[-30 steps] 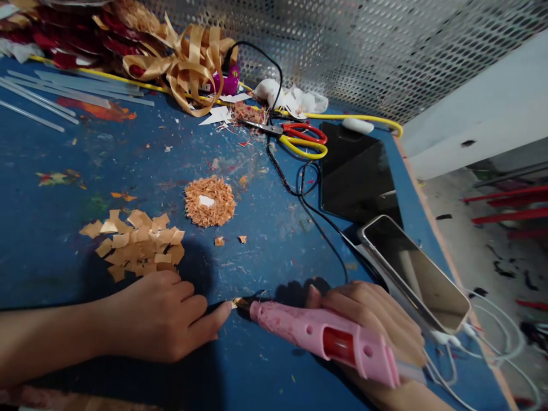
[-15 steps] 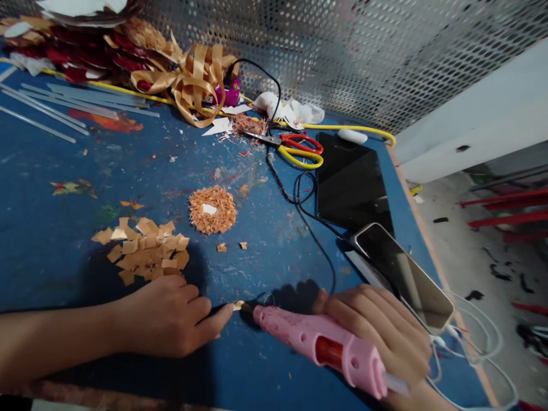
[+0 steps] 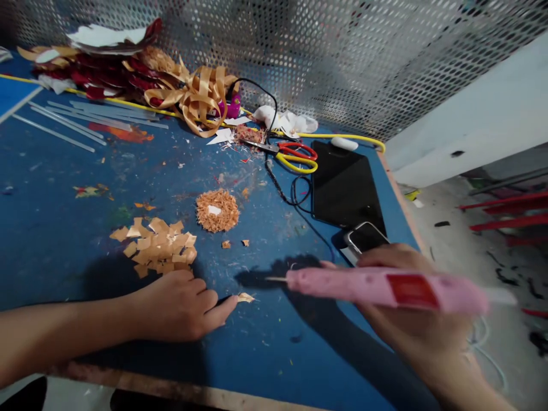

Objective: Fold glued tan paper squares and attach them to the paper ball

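My right hand (image 3: pixel 411 319) grips a pink glue gun (image 3: pixel 377 287), held level above the blue table (image 3: pixel 64 228) with its nozzle pointing left. My left hand (image 3: pixel 180 305) rests on the table with fingers curled and the index fingertip beside a small gold paper piece (image 3: pixel 245 297). A pile of gold paper squares (image 3: pixel 156 245) lies just beyond the left hand. Further back sits a round disc of orange shreds (image 3: pixel 217 210) with a white centre.
Red-and-yellow scissors (image 3: pixel 295 155), a black cable (image 3: pixel 282 188), a black tablet (image 3: pixel 345 188) and a phone (image 3: pixel 363 237) lie to the right. Gold ribbon loops (image 3: pixel 201 91), red material and glue sticks (image 3: pixel 64 123) line the back by the perforated metal wall (image 3: pixel 342 51).
The glue gun has lifted off the gold piece and swung up and right, now blurred. The left hand stays by the piece. The view has shifted.
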The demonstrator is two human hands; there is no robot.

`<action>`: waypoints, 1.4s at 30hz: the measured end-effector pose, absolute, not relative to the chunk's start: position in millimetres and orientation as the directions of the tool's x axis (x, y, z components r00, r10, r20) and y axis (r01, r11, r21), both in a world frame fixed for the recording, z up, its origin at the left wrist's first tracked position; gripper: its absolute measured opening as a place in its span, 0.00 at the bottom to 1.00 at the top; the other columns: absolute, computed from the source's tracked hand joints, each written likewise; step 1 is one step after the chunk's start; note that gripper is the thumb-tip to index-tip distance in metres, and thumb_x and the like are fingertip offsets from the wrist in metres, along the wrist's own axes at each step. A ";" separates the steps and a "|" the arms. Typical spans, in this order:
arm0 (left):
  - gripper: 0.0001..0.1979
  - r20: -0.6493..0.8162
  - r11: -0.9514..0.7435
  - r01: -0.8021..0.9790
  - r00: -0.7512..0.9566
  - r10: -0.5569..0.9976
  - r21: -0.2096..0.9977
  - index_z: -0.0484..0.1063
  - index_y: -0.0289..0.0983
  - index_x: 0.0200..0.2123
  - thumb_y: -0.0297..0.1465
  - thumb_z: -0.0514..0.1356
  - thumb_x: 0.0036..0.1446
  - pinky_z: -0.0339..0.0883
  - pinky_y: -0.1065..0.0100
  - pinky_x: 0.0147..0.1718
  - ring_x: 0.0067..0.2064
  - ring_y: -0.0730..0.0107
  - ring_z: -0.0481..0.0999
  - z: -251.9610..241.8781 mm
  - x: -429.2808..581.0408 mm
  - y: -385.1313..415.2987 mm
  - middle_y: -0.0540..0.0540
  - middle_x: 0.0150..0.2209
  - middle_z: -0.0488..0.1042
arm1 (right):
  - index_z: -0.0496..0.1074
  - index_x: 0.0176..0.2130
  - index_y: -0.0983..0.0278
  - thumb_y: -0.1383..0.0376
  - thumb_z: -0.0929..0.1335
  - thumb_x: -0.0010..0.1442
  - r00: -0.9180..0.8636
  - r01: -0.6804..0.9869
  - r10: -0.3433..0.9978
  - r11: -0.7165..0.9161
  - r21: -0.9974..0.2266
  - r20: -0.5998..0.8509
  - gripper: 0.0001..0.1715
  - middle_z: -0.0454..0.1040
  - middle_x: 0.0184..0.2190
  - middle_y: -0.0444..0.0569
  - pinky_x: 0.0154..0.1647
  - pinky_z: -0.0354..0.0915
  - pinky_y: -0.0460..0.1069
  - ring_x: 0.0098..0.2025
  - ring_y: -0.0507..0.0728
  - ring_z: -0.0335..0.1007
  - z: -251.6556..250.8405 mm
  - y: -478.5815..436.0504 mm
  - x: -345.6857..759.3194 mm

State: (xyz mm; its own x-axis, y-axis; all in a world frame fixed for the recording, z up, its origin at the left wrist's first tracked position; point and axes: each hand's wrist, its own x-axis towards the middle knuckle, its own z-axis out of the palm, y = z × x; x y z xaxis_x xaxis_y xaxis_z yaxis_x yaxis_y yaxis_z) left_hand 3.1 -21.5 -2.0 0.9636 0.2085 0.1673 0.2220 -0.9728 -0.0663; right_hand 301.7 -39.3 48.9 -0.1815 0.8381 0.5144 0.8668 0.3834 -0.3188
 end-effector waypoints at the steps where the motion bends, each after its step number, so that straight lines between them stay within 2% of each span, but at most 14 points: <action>1: 0.17 0.178 -0.976 0.207 0.965 0.193 -0.063 0.67 0.35 0.54 0.27 0.56 0.61 0.49 0.64 0.18 0.21 0.72 0.66 -1.4 1.8 -21.1 0.55 0.21 0.66 | 0.66 0.28 0.60 0.57 0.69 0.57 -0.148 0.876 0.825 0.366 -0.315 0.546 0.12 0.70 0.22 0.43 0.23 0.62 0.49 0.22 0.53 0.67 38.6 -41.3 306.6; 4: 0.13 0.215 -0.984 0.173 0.964 0.159 -0.050 0.69 0.35 0.49 0.27 0.54 0.62 0.53 0.65 0.19 0.21 0.72 0.66 2.1 -1.2 -19.5 0.54 0.21 0.66 | 0.69 0.32 0.63 0.55 0.67 0.59 -0.080 0.892 0.856 0.291 -0.347 0.511 0.14 0.74 0.27 0.49 0.24 0.66 0.50 0.27 0.57 0.72 7.7 -47.8 315.6; 7: 0.10 0.218 -0.980 0.193 0.959 0.180 -0.040 0.71 0.35 0.46 0.30 0.55 0.62 0.53 0.66 0.19 0.21 0.73 0.65 5.5 -0.6 -18.0 0.55 0.21 0.66 | 0.70 0.31 0.64 0.56 0.65 0.61 -0.042 0.875 0.899 0.244 -0.419 0.436 0.14 0.75 0.27 0.50 0.26 0.67 0.50 0.28 0.58 0.73 -12.8 -51.8 315.6; 14: 0.16 0.171 -0.966 0.256 0.954 0.248 -0.030 0.67 0.37 0.52 0.36 0.53 0.64 0.51 0.66 0.22 0.22 0.73 0.66 5.8 6.5 -18.6 0.55 0.22 0.68 | 0.66 0.33 0.63 0.63 0.63 0.63 -0.052 0.833 0.902 0.276 -0.480 0.428 0.07 0.70 0.28 0.48 0.27 0.65 0.49 0.28 0.55 0.68 -18.4 -48.2 305.7; 20: 0.22 0.116 -0.953 0.303 0.946 0.302 0.006 0.64 0.36 0.56 0.41 0.49 0.65 0.53 0.64 0.21 0.22 0.69 0.68 3.1 9.7 -21.6 0.53 0.24 0.69 | 0.65 0.37 0.64 0.66 0.63 0.63 -0.098 0.818 0.900 0.316 -0.481 0.424 0.03 0.71 0.32 0.50 0.31 0.66 0.49 0.32 0.56 0.70 -19.0 -47.2 306.7; 24: 0.19 0.195 -0.941 0.337 0.922 0.335 0.024 0.67 0.33 0.51 0.39 0.50 0.65 0.58 0.64 0.24 0.24 0.69 0.70 1.6 9.1 -22.4 0.53 0.24 0.70 | 0.65 0.37 0.63 0.64 0.63 0.63 -0.089 0.814 0.899 0.314 -0.489 0.429 0.04 0.71 0.32 0.50 0.31 0.66 0.50 0.32 0.57 0.70 -19.7 -48.2 307.9; 28: 0.13 0.271 -0.925 0.379 0.892 0.362 -0.011 0.70 0.36 0.47 0.36 0.53 0.63 0.58 0.65 0.26 0.26 0.69 0.69 1.8 8.9 -21.2 0.53 0.24 0.69 | 0.64 0.37 0.62 0.65 0.62 0.63 -0.102 0.817 0.906 0.312 -0.485 0.411 0.03 0.70 0.31 0.49 0.30 0.67 0.50 0.30 0.56 0.69 -18.1 -48.4 308.5; 35: 0.20 0.123 -0.911 0.411 0.903 0.411 0.025 0.66 0.38 0.55 0.39 0.52 0.63 0.55 0.64 0.28 0.28 0.67 0.67 2.7 12.0 -18.9 0.50 0.28 0.69 | 0.63 0.37 0.62 0.67 0.63 0.63 -0.139 0.816 0.890 0.352 -0.460 0.434 0.01 0.69 0.29 0.48 0.27 0.66 0.48 0.28 0.54 0.67 -15.6 -45.4 309.7; 42: 0.26 0.067 -0.899 0.434 0.897 0.437 0.055 0.62 0.38 0.58 0.46 0.48 0.64 0.55 0.64 0.27 0.27 0.66 0.67 1.5 16.1 -19.1 0.46 0.32 0.69 | 0.63 0.37 0.62 0.66 0.62 0.63 -0.151 0.815 0.888 0.360 -0.454 0.433 0.01 0.69 0.29 0.48 0.27 0.66 0.49 0.28 0.54 0.67 -14.2 -46.2 308.8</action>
